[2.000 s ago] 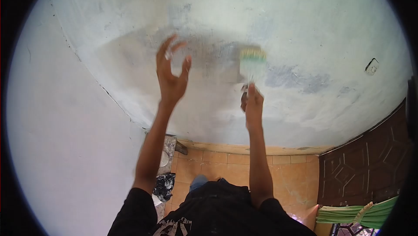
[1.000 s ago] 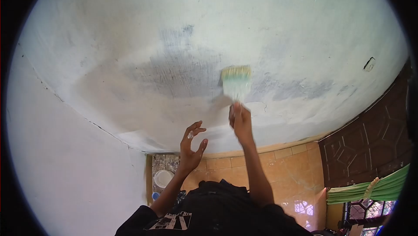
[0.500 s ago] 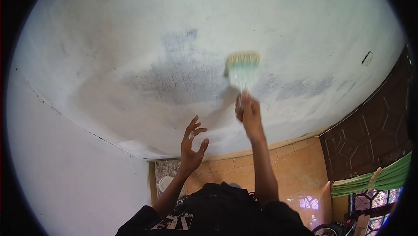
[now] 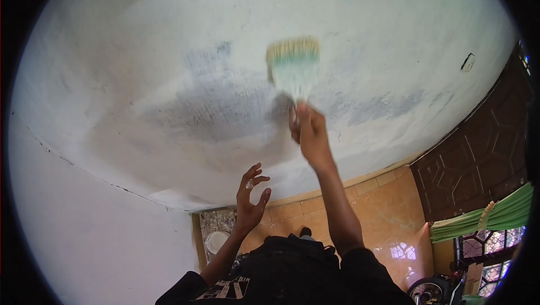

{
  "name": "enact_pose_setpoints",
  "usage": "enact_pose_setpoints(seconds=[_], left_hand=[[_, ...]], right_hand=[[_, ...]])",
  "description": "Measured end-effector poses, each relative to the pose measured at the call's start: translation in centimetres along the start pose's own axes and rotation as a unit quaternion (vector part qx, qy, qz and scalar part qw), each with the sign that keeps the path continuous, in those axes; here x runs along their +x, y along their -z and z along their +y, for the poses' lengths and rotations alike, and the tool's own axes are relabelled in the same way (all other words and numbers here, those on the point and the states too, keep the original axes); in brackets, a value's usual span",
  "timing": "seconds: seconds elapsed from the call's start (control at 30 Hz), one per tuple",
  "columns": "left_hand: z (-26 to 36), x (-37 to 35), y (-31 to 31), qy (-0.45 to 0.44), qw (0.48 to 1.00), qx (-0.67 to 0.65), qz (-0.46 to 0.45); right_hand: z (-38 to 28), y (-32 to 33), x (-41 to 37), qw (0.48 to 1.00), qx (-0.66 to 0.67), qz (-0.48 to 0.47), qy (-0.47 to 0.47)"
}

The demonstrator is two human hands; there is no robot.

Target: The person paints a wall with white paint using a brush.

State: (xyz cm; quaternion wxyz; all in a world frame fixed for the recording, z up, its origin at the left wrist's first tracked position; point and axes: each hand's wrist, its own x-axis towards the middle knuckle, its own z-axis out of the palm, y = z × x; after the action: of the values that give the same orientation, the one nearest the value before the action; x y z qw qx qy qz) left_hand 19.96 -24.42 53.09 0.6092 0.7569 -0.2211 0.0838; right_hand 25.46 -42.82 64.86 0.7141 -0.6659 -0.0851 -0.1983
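Note:
My right hand (image 4: 310,135) is wrapped round the handle of a wide paintbrush (image 4: 295,66), its bristles pointing up at the wall. The brush has pale yellow tips, a green band and a whitish body, slightly smeared by motion. Behind it the wall (image 4: 140,74) is whitish, with bluish-grey streaked patches left and right of the brush and a wet, shiny area at the top. My left hand (image 4: 252,198) hangs in the air lower down, fingers apart and holding nothing, with white smears on a finger.
A white tub (image 4: 218,242) stands in the corner on a paint-spotted surface. Orange tiles (image 4: 382,220) cover the floor. At the right are a dark panelled door (image 4: 478,158), a green curtain (image 4: 489,220), a patterned window and part of a motorbike (image 4: 428,292). A small fitting (image 4: 468,62) sits on the wall.
My right hand and the paintbrush have moved up and slightly left over the wall. My left hand is a little lower, its fingers still apart. The view has shifted slightly.

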Motion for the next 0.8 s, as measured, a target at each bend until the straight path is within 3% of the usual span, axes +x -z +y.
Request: enact_pose_setpoints(seconds=[0.13,0.23,0.3,0.33,0.37,0.43,0.47,0.63,0.7,0.77,0.8], left_hand=[[-0.1,0.2,-0.5,0.008,1.0,-0.002,0.015],[0.1,0.4,-1.5,0.016,1.0,-0.005,0.022],[0.1,-0.1,-2.3,0.025,0.999,-0.013,0.021],[0.4,-0.3,-2.6,0.019,1.0,-0.008,0.015],[0.7,-0.2,-3.0,0.012,1.0,-0.003,0.011],[1.2,-0.1,-3.7,0.005,1.0,-0.002,0.009],[1.2,-0.1,-4.0,0.007,1.0,-0.004,0.011],[0.7,0.0,-3.8,0.021,0.998,-0.016,0.049],[0.4,-0.4,-3.4,0.034,0.997,-0.031,0.068],[0.1,-0.4,-3.3,0.05,0.995,-0.038,0.072],[0.0,-0.4,-3.2,0.058,0.995,-0.039,0.071]], right_hand=[[6.9,1.0,-7.9,0.993,0.011,0.01,-0.121],[4.6,1.8,-9.0,0.983,0.088,0.026,-0.156],[1.0,3.0,-6.1,0.999,0.028,0.04,0.001],[-1.2,3.8,-4.2,0.999,-0.011,0.043,0.026],[-3.2,4.4,-2.4,0.996,-0.059,0.062,0.023],[-5.2,5.1,0.2,0.997,0.044,0.062,-0.015],[-4.7,5.7,0.7,0.997,0.031,0.062,-0.023],[7.5,8.5,-4.2,0.997,-0.064,0.044,-0.004],[9.3,7.8,-7.9,0.993,0.04,0.048,-0.101],[7.0,6.8,-8.8,0.981,0.115,0.035,-0.151],[5.2,6.2,-8.0,0.985,0.118,0.016,-0.122]])
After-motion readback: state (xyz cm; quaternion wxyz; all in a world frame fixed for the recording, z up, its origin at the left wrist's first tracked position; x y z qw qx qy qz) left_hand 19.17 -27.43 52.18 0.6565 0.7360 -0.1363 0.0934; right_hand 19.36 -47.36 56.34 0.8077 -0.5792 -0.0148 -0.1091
